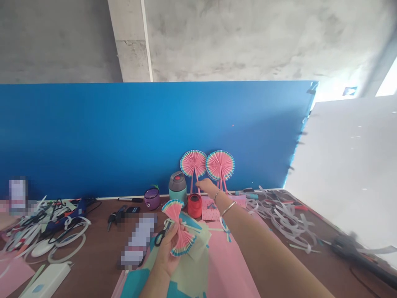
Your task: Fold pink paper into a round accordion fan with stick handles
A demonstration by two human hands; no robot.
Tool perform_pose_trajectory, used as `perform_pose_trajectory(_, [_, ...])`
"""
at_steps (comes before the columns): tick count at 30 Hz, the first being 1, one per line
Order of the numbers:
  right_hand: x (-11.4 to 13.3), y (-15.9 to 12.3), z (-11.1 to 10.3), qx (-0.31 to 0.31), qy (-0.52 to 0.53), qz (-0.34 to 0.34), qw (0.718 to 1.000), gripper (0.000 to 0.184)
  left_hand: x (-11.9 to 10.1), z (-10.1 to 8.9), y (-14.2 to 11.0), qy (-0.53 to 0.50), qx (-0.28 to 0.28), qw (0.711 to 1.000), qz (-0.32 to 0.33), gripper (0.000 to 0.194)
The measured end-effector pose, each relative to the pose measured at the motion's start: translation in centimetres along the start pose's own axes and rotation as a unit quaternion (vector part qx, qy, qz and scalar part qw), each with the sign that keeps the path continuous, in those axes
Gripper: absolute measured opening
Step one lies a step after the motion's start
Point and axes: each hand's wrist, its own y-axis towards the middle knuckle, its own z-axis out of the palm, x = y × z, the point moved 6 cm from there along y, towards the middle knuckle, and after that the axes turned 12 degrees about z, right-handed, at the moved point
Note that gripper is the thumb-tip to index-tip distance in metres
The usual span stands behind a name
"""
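My left hand [174, 244] is closed around the pinched middle of a pleated paper piece [183, 241], pink with blue and yellow edges, spread like a bow. Stretched forward, my right hand [206, 186] has its fingers closed at the handle of a round pink paper fan [193, 163] that leans on the blue partition. A second round paper fan [220, 165] leans beside it. Below my right hand stands a red round container [194, 205]. Scissors [160, 238] lie beside my left hand, partly hidden by it. Pink paper [228, 265] and green paper [192, 273] spread beneath my hands.
The blue partition [124, 136] bounds the table's back. Near it stand a teal flask [178, 192] and a purple pot [151, 199]. Tangled white strips [288, 219] lie at right, a glue gun [350, 248] beyond. Keys [115, 216], cables and a white box [48, 281] occupy the left.
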Motion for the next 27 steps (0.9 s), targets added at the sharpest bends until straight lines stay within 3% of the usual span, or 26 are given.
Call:
perform_pose_trajectory(4, [-0.2, -0.6, -2.3, 0.075, 0.113, 0.015, 0.991, 0.029, -0.1, -0.1, -0.1, 0.008, -0.016, 1.000, 0.000, 0.013])
perform_pose_trajectory(9, [0.4, -3.3, -5.7, 0.137, 0.226, -0.052, 0.963, 0.023, 0.0, -0.4, -0.1, 0.012, -0.026, 0.999, -0.015, 0.015])
perform_pose_trajectory(12, [0.3, -6.1, -6.0, 0.169, 0.242, -0.087, 0.951, 0.028, 0.2, -0.4, 0.1, -0.001, -0.007, 1.000, -0.018, 0.012])
perform_pose_trajectory(15, [-0.9, -9.6, -4.4, 0.191, 0.195, -0.096, 0.957, 0.020, 0.5, -0.1, 0.0, 0.005, 0.018, 0.999, -0.028, 0.010])
perform_pose_trajectory(16, [-1.5, -10.9, -3.5, 0.184, 0.116, -0.103, 0.971, 0.019, 0.6, 0.1, -0.1, 0.016, 0.022, 0.999, -0.029, 0.010])
perform_pose_trajectory(20, [-3.3, -15.1, -1.3, 0.088, -0.110, -0.135, 0.981, 0.011, 0.7, 1.3, -1.0, 0.067, 0.072, 0.994, -0.041, 0.023])
perform_pose_trajectory(24, [-3.4, -17.2, -0.7, 0.056, -0.169, -0.134, 0.975, 0.012, 1.0, 2.2, -1.8, 0.101, 0.124, 0.985, -0.068, 0.045])
perform_pose_trajectory(27, [-2.8, -17.8, -1.0, 0.039, -0.170, -0.156, 0.972, 0.016, 1.3, 1.8, -1.8, 0.138, 0.112, 0.981, -0.074, 0.040])
